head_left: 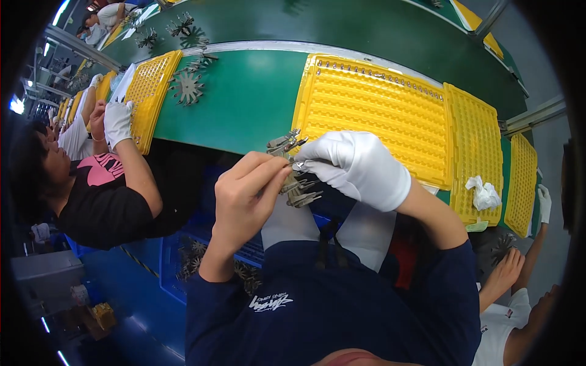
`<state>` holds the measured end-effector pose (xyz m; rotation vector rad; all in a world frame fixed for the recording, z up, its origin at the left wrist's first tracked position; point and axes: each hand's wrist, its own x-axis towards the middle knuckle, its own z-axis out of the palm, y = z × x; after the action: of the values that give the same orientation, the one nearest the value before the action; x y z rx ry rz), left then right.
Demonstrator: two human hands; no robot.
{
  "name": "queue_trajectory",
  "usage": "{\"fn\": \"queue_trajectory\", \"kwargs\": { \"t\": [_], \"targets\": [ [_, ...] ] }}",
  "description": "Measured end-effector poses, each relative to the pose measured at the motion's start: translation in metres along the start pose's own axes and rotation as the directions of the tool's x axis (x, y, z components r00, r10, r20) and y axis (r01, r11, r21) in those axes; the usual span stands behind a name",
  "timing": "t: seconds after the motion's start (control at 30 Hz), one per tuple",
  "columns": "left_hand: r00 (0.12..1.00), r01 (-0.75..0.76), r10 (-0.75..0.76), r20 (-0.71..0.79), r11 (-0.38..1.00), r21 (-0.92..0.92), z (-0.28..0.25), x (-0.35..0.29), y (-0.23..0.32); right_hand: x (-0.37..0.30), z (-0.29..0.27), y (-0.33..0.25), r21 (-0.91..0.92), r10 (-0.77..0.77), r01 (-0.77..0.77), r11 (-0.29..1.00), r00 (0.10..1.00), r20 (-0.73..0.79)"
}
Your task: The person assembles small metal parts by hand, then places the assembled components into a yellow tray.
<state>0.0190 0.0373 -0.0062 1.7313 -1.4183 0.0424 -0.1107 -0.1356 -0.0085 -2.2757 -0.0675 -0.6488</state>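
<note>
My bare left hand [244, 192] pinches a spoked grey metal rack [299, 194] above my lap, at the near edge of the green table. Thin flat prongs of the rack stick out above and below my fingers. From the right, my right hand [360, 168] in a white glove meets it, thumb and fingers closed on a small shiny metal part [298, 165] against the rack. How the part sits on the prong is hidden by my fingertips. Just beyond my hands lies a yellow tray [372, 116] with a row of small metal pieces along its far edge.
More yellow trays [479, 134] stand to the right, one with a crumpled white tissue [483, 193]. Another spoked rack [188, 86] lies on the green table [244, 79]. A blue crate [174, 262] holding racks is beside me. Co-workers sit left and right.
</note>
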Motion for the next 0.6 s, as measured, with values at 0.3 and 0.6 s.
{"fn": "queue_trajectory", "kwargs": {
  "t": [0.3, 0.6],
  "targets": [
    [1.0, -0.02, 0.02, 0.012, 0.999, -0.036, -0.003, -0.001, 0.006, 0.002, -0.008, -0.011, -0.079, 0.004, 0.0, 0.997, 0.998, 0.056],
    [0.998, -0.035, 0.036, 0.05, 0.999, -0.004, 0.005, -0.007, 0.002, -0.003, 0.008, -0.01, -0.334, -0.012, 0.068, 0.94, 0.986, 0.168]
  ]
}}
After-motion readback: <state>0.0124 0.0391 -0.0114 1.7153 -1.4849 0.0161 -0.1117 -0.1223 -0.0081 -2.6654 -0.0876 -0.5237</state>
